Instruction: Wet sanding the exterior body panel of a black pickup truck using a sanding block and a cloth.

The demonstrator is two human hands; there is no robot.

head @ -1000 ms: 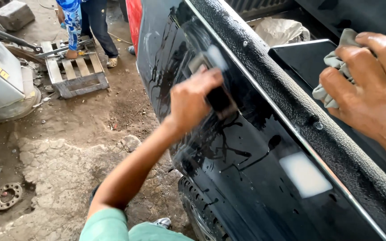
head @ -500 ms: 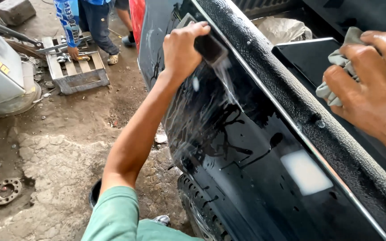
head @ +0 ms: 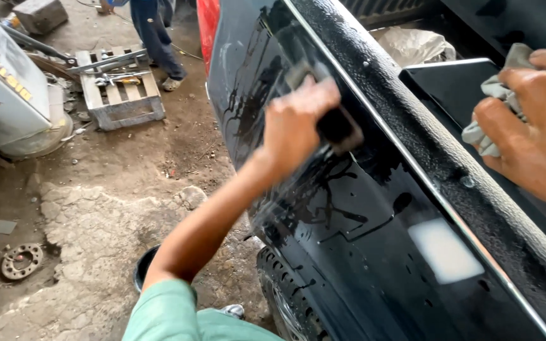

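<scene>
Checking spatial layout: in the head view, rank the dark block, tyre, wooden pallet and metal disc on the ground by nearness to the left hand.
1. dark block, in the left hand
2. tyre, below
3. wooden pallet, upper left
4. metal disc, far lower left

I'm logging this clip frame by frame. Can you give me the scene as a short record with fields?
Setting: dirt-floored workshop yard
Left hand: presses a dark sanding block against the wet black truck side panel
Right hand: holds a grey rag on the textured bed rail
Nearby: wooden pallet, another person's legs, tyre
</scene>
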